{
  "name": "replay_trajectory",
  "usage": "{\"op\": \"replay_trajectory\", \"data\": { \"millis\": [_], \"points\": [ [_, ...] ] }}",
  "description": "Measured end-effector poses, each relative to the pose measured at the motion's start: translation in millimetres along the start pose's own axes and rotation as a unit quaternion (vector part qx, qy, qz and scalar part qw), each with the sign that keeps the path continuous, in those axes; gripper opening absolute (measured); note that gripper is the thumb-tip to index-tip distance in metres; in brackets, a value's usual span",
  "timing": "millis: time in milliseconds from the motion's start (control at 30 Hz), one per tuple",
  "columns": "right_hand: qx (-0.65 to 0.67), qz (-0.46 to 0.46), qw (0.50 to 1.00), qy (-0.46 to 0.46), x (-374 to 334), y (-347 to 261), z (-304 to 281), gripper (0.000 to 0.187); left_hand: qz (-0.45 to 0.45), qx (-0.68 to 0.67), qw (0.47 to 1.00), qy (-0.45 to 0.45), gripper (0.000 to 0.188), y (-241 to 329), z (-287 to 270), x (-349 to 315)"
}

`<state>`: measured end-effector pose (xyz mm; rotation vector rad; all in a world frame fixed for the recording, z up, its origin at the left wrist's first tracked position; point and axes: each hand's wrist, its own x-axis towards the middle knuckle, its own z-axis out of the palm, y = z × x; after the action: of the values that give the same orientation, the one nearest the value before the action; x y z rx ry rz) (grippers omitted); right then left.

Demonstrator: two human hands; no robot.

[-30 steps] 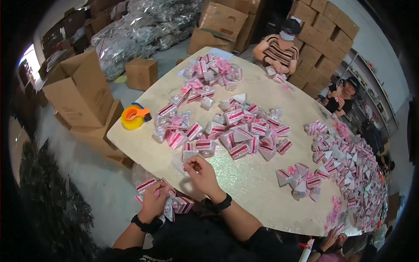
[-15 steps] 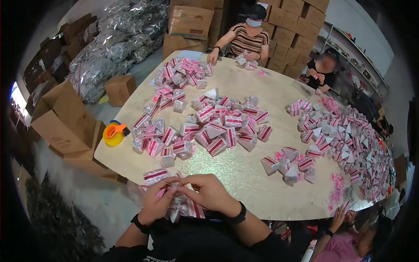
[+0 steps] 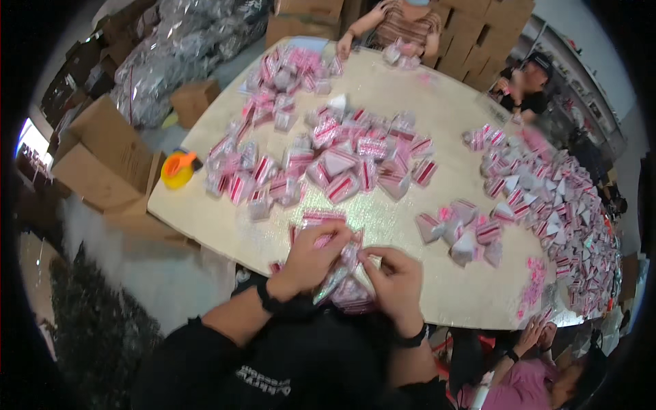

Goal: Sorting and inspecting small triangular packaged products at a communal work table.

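At the near table edge, my left hand is closed on the top of a clear plastic bag. My right hand pinches the bag's opposite side between thumb and fingertips. Inside the bag show wedge-shaped pieces, pink, white and red-striped like cake slices; the picture is somewhat blurred. Just beyond my left hand lies a striped wedge packet. Farther in, a heap of similar wrapped wedges covers the middle of the table.
The pale table carries a larger wedge heap at right, a small cluster and pink bits. An orange-and-yellow tape dispenser sits at the left edge, near an open carton. Co-workers sit at the far side, far right and near right.
My view has shifted, so the table sits higher in it. Both hands and the bag have moved right, and the hands, close together before, are now farther apart.
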<state>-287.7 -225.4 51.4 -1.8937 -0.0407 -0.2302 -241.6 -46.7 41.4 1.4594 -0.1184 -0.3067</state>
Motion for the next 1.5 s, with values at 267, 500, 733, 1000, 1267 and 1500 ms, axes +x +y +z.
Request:
{"op": "replay_trajectory", "data": {
  "millis": [267,500,733,1000,1267,1500],
  "points": [
    [0.005,-0.002,0.998,0.059,-6,7,-10,0.014,0.079,-0.038,0.994,-0.064,0.024,-11,2,13],
    [0.051,0.056,0.992,0.102,-7,10,-11,0.013,0.043,-0.070,0.991,-0.108,0.019,-7,12,14],
    [0.019,0.038,0.995,0.093,-9,15,-11,0.014,0.046,-0.061,0.994,-0.083,0.022,-15,19,16],
    [-0.014,0.021,0.996,0.085,-12,23,-20,0.012,0.047,-0.036,0.995,-0.075,0.022,-21,14,15],
    [-0.013,0.024,0.996,0.083,-17,28,-27,0.011,0.132,0.101,0.986,-0.036,0.023,-22,19,11],
    [0.027,0.008,0.994,0.103,-16,20,-29,0.011,0.099,0.107,0.980,-0.133,0.028,-33,21,11]
  ]
}}
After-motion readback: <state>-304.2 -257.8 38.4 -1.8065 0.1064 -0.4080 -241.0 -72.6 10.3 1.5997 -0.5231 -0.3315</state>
